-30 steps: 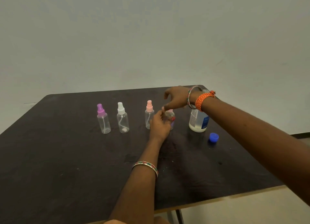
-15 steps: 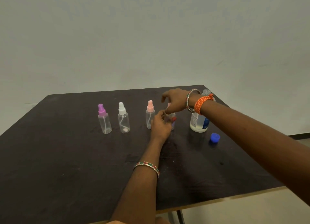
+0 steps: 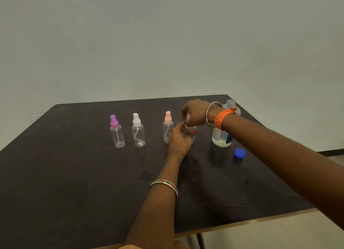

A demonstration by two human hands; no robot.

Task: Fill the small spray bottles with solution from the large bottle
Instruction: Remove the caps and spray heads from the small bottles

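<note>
Left hand [image 3: 179, 139] wrapped round fourth small spray bottle [image 3: 192, 137], upright on table [image 3: 74, 174] right of pink-capped bottle [image 3: 168, 127]; right hand [image 3: 195, 112] curled over its top, grip unclear; large bottle [image 3: 222, 135] uncapped further right, blue cap [image 3: 239, 153] near it.

Dark table [image 3: 74, 174], plain, perhaps greyish wall [image 3: 167, 43]

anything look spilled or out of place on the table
No spill shows. The only loose item is the small blue screw cap lying on the dark table, off the open large clear bottle.
</note>
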